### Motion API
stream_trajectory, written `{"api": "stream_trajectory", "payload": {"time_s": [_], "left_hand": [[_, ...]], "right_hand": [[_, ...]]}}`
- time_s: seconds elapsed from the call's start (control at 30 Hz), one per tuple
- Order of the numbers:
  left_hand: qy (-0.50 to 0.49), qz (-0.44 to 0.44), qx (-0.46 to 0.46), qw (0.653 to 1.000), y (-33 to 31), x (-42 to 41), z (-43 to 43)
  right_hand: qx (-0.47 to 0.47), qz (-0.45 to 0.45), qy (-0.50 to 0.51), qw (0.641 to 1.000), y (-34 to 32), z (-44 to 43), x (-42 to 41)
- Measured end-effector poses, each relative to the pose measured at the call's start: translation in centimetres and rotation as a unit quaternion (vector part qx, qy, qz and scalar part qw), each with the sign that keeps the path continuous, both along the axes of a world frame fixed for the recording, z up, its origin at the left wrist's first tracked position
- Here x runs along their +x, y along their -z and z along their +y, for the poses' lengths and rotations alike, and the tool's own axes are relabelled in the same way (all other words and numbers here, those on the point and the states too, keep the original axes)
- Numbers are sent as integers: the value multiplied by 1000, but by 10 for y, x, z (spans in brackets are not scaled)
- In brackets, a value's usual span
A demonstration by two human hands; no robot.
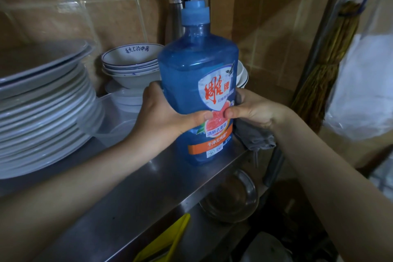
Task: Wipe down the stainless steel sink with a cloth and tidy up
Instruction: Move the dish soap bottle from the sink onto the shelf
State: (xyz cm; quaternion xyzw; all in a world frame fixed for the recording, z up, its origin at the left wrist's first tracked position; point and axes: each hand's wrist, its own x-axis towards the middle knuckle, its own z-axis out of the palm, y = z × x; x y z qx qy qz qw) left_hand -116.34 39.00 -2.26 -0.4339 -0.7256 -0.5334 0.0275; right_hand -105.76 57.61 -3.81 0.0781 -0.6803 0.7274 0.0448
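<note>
A tall blue dish-soap bottle [197, 83] with a pump top stands upright on the stainless steel shelf [148, 193], near its right end. My left hand [161, 117] wraps the bottle's left side, thumb across the label. My right hand [253, 108] presses the bottle's right side, thumb on the label. A grey cloth [255, 136] is pinned under my right palm and hangs over the shelf edge. The sink is out of view.
A tall stack of white plates [42, 112] fills the shelf's left. Stacked blue-rimmed bowls [131, 64] and clear plastic tubs [119, 117] sit behind the bottle. A glass bowl [231, 195] and a yellow item [168, 240] lie below. A straw broom [327, 64] leans at right.
</note>
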Motion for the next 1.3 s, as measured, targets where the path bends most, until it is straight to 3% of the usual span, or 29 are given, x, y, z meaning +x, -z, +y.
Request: {"api": "stream_trajectory", "payload": {"time_s": [0.3, 0.5, 0.8, 0.9, 1.03, 1.3], "left_hand": [[-4, 27, -17, 999, -4, 3, -3], [94, -71, -15, 993, 6, -6, -15], [18, 31, 105, 994, 4, 25, -50], [90, 44, 154, 983, -8, 41, -68], [223, 55, 148, 962, -23, 62, -84], [340, -83, 118, 929, -41, 106, -60]], "right_hand": [[5, -20, 50, 999, -2, -8, 11], [-35, -9, 130, 991, 0, -20, 25], [-34, 51, 294, 954, -3, -61, 61], [-10, 43, 346, 937, -9, -78, 74], [6, 56, 396, 917, -10, -95, 96], [10, 30, 504, 863, -21, -125, 164]]}}
